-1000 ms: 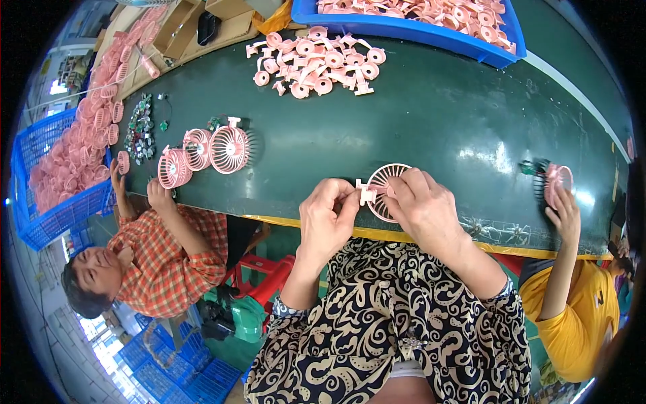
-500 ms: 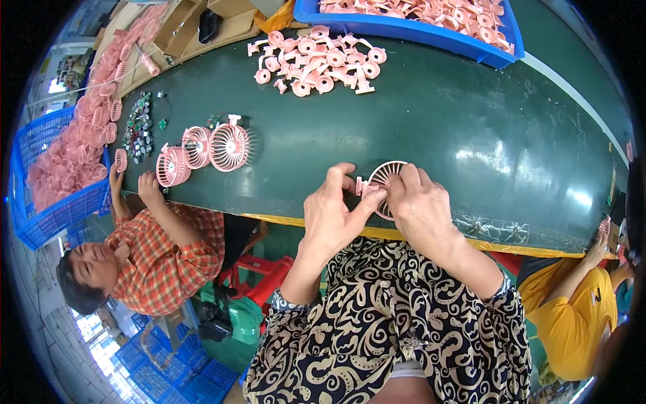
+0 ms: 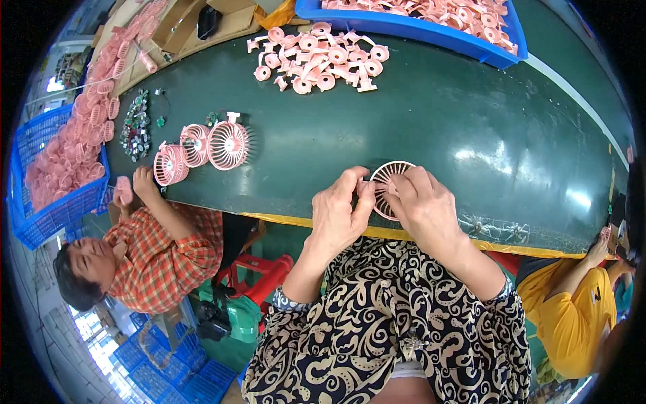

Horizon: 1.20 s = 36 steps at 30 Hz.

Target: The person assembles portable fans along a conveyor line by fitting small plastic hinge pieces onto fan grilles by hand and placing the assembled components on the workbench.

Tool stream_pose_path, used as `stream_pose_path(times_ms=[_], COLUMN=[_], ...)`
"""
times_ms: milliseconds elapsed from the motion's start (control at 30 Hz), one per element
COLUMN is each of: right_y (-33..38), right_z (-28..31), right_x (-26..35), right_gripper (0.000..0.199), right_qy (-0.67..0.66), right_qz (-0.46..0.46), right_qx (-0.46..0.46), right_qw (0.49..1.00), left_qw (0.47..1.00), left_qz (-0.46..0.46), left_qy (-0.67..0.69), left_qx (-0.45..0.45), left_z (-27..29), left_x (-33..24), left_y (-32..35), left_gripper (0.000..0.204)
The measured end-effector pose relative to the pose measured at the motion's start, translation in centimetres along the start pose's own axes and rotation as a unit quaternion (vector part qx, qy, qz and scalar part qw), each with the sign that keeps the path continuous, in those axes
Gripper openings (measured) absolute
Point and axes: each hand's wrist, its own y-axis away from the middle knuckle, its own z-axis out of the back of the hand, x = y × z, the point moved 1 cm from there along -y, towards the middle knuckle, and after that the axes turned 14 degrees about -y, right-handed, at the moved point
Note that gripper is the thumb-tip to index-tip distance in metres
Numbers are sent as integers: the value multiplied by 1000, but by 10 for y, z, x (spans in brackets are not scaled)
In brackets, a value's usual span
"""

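Note:
Between my hands, close to the near edge of the green table (image 3: 431,128), is a round pink fan cage (image 3: 385,176) with thin ribs. My left hand (image 3: 341,210) pinches a small pink piece at the cage's left side with thumb and index finger. Bent over the right part of the cage, my right hand (image 3: 425,205) grips it with its fingers reaching inside. Those fingers cover part of the cage's middle, so I cannot make out what they press on. Farther left stand three more fan cages, one of them the large ribbed cage (image 3: 229,145).
A heap of pink bracket parts (image 3: 319,59) lies at the back, below a blue bin (image 3: 410,30) of similar parts. Small circuit boards (image 3: 136,128) lie at left. A blue crate (image 3: 47,214) overflows with cages beside a co-worker in a checked shirt (image 3: 161,259). Another wears yellow (image 3: 572,316).
My left hand has shifted slightly right and its fingers have turned around the piece at the cage's side. The co-worker at left has drawn a pink part back off the table edge.

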Motion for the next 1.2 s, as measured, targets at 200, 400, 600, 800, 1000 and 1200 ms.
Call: stream_pose_path(times_ms=[200,400,600,800,1000,1200], right_y=[-1,-4,-4,-4,-5,-6], right_z=[1,2,4,4,2,6], right_x=[4,-2,-2,4,-2,-1], right_gripper=[23,23,26,27,25,29], right_qy=[27,20,-3,10,5,-7], right_qz=[-24,-11,11,-5,2,11], right_qx=[23,35,12,12,10,6], right_qw=[999,999,1000,1000,1000,1000], left_qw=[996,994,994,992,996,998], left_qz=[55,44,44,46,22,1], left_qy=[55,86,84,92,56,32], left_qx=[41,46,58,72,66,62], left_z=[1,0,1,6,6,6], left_x=[3,6,6,5,2,1], left_y=[-3,-3,-5,-7,-6,-7], left_gripper=[14,13,13,13,16,17])
